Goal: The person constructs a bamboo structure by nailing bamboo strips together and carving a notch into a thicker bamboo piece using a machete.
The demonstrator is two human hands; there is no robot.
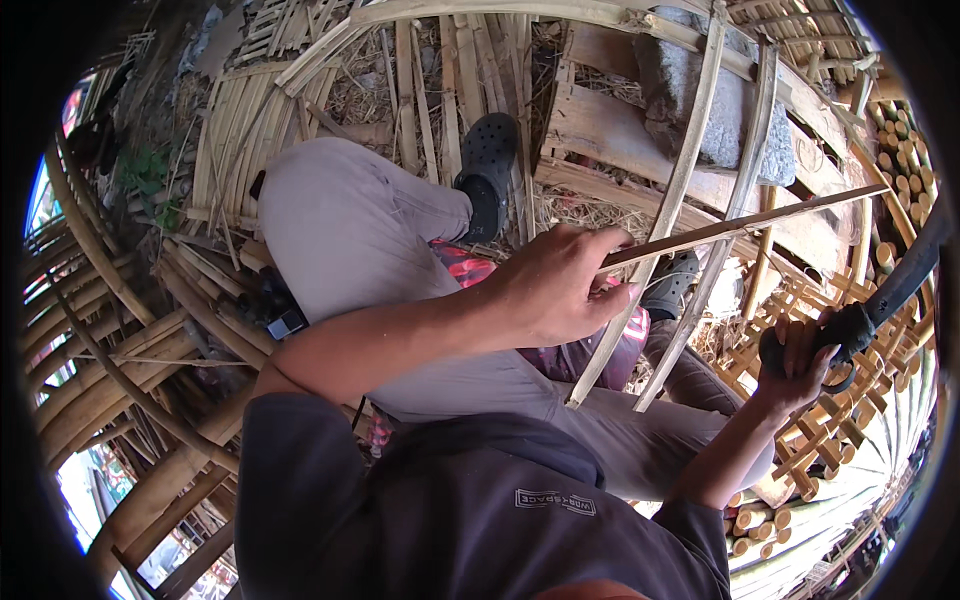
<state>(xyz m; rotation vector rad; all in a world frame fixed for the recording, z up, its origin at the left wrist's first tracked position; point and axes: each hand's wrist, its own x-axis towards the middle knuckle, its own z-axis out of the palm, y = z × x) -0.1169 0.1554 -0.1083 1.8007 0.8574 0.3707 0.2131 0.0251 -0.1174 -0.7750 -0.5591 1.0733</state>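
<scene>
My left hand [572, 285] is closed round one end of a thin bamboo strip [740, 228], pinching it between thumb and fingers. The strip points to the right and crosses over two longer bamboo strips [683, 180] that slope down to my right thigh. At the right, my right hand [795, 360] grips the dark handle of a large knife [890, 295]. Its blade reaches up toward the picture's right rim, apart from the held strip, and its tip is cut off from view.
A rough grey stone block [690, 100] rests on a wooden pallet [600, 130] ahead. Bamboo slats [240, 130] lie on the ground at far left. Several bamboo poles [905, 160] are stacked at right. Curved bamboo poles [140, 410] stand at my left. My shoe [487, 170] is among loose strips.
</scene>
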